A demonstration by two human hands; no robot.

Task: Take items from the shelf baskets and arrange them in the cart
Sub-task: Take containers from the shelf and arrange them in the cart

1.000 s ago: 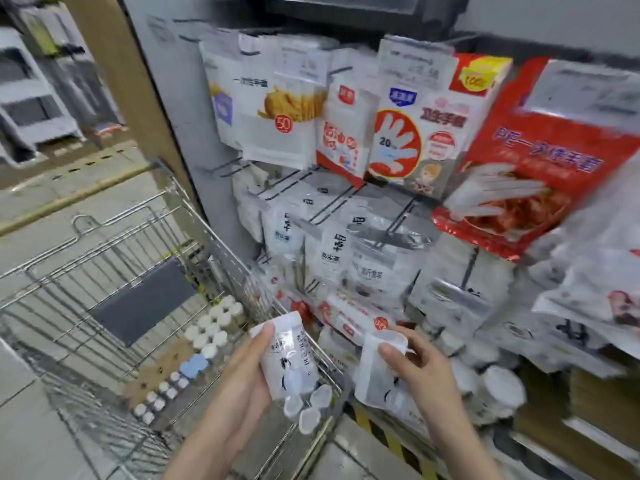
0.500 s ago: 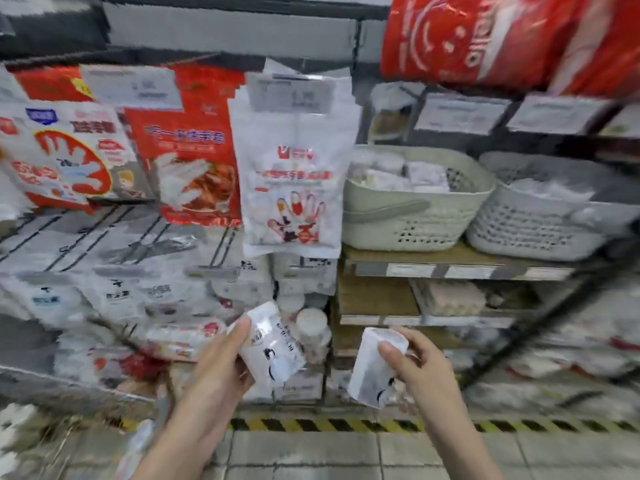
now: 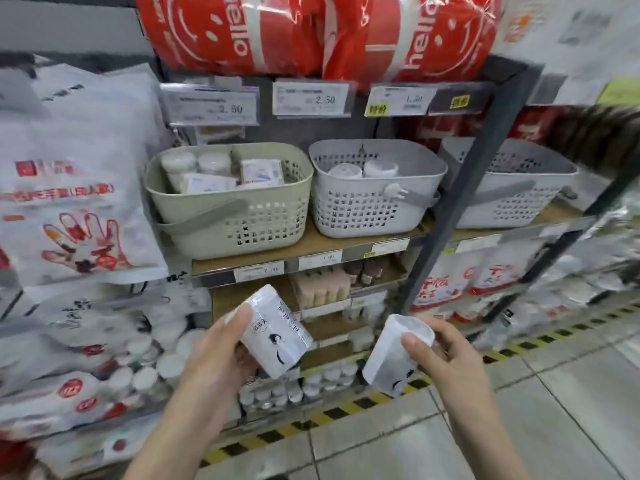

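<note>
Below the beige basket [image 3: 228,202], our left hand [image 3: 211,362] grips a white pack [image 3: 277,332] and our right hand [image 3: 446,358] pinches a clear tub [image 3: 398,355] at its rim; both look light, slippery, best held round the sides.

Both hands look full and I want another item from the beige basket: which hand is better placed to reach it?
Left, though only just: the left hand holding a white pack sits below the beige basket, while the right hand grips a white cup farther right. Either must first unload.
</note>
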